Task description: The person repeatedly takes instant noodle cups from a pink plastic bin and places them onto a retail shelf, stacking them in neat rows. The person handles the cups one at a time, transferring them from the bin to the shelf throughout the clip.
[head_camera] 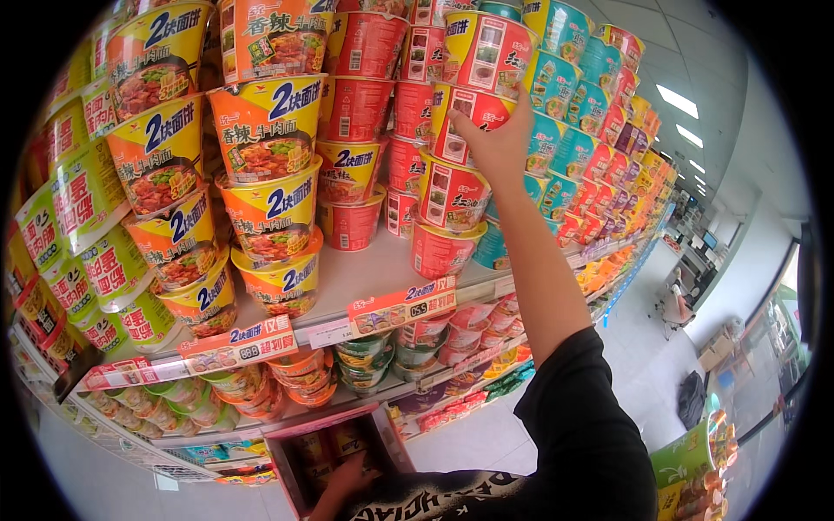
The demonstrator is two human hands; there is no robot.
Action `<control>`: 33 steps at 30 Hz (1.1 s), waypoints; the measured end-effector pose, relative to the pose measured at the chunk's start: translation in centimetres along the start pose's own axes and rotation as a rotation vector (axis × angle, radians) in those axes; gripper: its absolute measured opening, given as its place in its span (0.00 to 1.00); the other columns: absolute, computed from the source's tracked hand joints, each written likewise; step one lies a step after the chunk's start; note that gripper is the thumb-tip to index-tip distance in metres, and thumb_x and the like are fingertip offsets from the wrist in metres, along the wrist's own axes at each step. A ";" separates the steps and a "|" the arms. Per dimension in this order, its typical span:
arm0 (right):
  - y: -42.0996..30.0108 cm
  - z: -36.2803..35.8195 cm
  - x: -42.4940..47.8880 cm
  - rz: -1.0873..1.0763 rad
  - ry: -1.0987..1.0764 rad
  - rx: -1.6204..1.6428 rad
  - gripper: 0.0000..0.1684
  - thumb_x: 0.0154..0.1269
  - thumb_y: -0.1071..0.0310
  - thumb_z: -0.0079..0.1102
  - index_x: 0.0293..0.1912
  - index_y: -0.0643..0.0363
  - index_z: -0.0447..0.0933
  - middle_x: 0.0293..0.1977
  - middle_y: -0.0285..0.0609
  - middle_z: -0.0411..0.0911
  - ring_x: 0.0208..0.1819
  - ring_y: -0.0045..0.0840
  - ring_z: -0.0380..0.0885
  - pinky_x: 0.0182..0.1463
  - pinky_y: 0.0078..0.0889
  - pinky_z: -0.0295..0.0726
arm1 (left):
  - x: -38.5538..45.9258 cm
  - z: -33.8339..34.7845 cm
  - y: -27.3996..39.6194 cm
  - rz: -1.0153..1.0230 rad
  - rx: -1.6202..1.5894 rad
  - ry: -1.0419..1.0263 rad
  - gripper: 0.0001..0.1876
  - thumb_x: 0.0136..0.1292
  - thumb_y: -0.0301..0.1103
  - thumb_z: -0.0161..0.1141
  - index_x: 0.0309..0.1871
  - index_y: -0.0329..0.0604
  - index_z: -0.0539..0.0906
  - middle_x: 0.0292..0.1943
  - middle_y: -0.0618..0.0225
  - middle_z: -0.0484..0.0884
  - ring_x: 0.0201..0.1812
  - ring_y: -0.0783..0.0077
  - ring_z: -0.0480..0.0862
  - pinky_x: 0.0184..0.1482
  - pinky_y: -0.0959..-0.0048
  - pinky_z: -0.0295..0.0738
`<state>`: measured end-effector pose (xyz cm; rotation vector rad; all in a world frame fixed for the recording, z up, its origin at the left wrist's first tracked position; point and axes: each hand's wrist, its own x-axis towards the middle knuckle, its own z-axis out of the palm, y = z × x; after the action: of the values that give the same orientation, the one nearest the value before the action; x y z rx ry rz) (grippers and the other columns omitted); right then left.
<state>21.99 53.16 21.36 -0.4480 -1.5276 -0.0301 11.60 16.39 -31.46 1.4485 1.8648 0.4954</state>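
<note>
My right hand (498, 146) reaches up to a front stack of red instant noodle cups. Its thumb and fingers span the sides of one red noodle cup (466, 133), with another red cup (488, 55) resting on top of it. Below it, more red cups (454, 195) stand on the upper shelf (365, 277). Low in the view, my left hand (352, 474) is inside an open cardboard box (394, 433). Noodle cups (345, 437) with yellow parts show in the box's shadow. Whether the left fingers hold one cannot be seen.
Orange-and-yellow cup stacks (270, 130) stand left of the red ones, with green cups (91, 202) beyond. Teal cups (554, 84) rise at the right. Price strips (404, 305) line the shelf edge. A lower shelf holds bowls (365, 361). Goods (690, 449) stand on the right.
</note>
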 end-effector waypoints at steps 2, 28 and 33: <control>-1.3 -0.8 0.0 0.034 0.011 0.000 0.65 0.47 0.51 0.82 0.73 0.71 0.52 0.66 0.62 0.60 0.68 0.50 0.63 0.72 0.48 0.64 | 0.1 0.4 -0.6 0.000 -0.007 0.025 0.39 0.64 0.52 0.63 0.74 0.42 0.66 0.67 0.45 0.74 0.62 0.43 0.79 0.63 0.53 0.76; -5.1 -22.5 -42.9 0.953 -0.866 0.642 0.48 0.63 0.47 0.62 0.74 0.61 0.56 0.67 0.54 0.68 0.67 0.40 0.71 0.67 0.48 0.76 | -7.6 -14.4 17.0 0.847 -0.618 0.606 0.68 0.37 0.53 0.85 0.76 0.27 0.55 0.70 0.39 0.66 0.72 0.42 0.69 0.71 0.56 0.65; -4.7 -23.6 -46.3 0.966 -1.229 0.665 0.48 0.67 0.39 0.55 0.74 0.61 0.57 0.68 0.54 0.67 0.69 0.41 0.70 0.68 0.49 0.75 | -6.5 -12.0 16.5 0.631 -0.696 0.653 0.69 0.32 0.51 0.87 0.76 0.33 0.55 0.66 0.40 0.71 0.67 0.42 0.73 0.68 0.56 0.70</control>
<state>40.32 29.87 -21.57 -0.6518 -2.1516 1.7210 14.66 16.63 -10.26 1.4244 1.3576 1.8930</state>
